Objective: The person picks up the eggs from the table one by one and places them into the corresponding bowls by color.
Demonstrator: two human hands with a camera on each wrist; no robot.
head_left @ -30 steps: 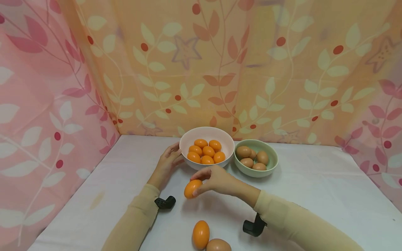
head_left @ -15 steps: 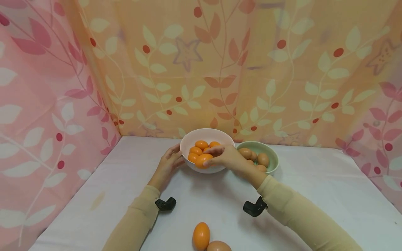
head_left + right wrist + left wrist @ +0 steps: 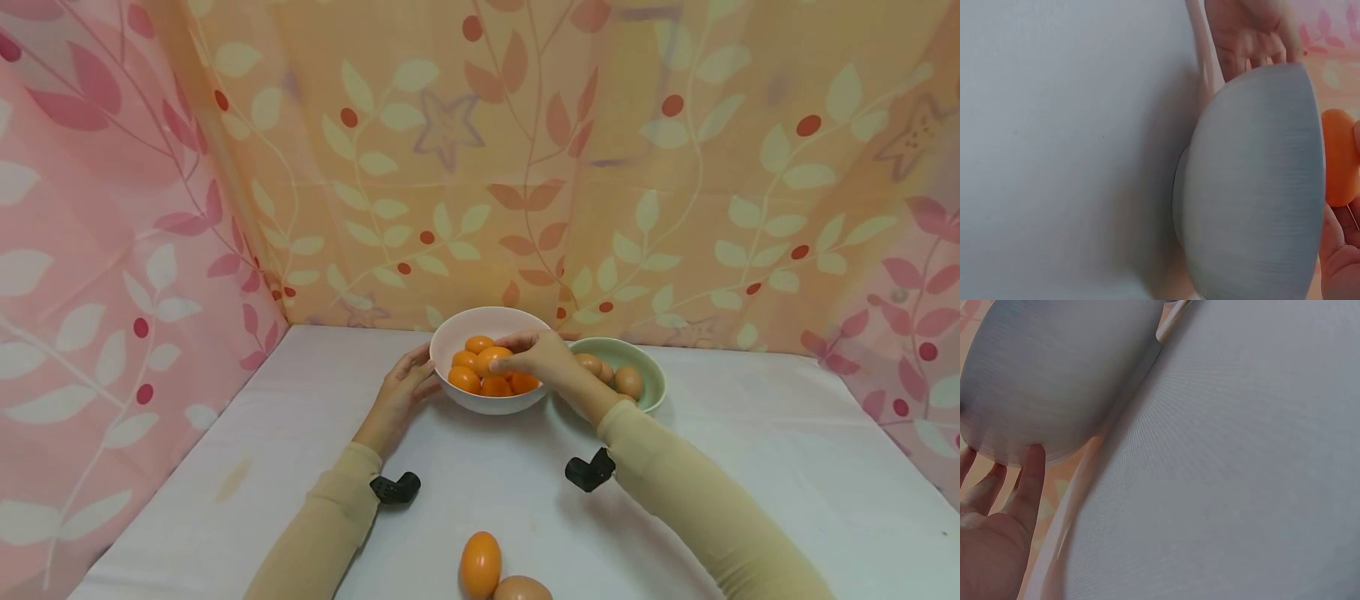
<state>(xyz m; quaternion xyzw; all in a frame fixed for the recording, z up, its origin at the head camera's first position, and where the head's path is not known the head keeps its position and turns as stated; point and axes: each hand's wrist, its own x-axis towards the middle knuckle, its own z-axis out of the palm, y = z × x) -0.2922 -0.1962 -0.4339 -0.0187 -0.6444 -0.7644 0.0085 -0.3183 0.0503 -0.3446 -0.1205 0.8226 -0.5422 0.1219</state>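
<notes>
My right hand point(image 3: 543, 357) pinches a glossy orange egg point(image 3: 493, 359) between thumb and fingers, inside the rim of the white bowl point(image 3: 491, 406). In the right wrist view the held orange egg point(image 3: 1339, 159) shows past the bowl's edge. More orange eggs point(image 3: 464, 380) lie in that bowl, some hidden behind the hand. With its fingertips, my left hand point(image 3: 402, 392) touches the bowl's left outer side. The left wrist view shows these fingers point(image 3: 1030, 487) fairly straight against the bowl wall point(image 3: 1066, 375).
A green bowl point(image 3: 654, 392) of brown eggs point(image 3: 628, 382) stands to the right, partly behind my right wrist. Near the front edge, one orange egg point(image 3: 481, 565) and one brown egg point(image 3: 522, 588) lie on the white cloth point(image 3: 300, 533). Patterned curtains point(image 3: 450, 208) hang behind and at both sides.
My right hand has carried the orange egg from in front of the white bowl, up over its near rim and in among the others. The left hand has stayed at the bowl.
</notes>
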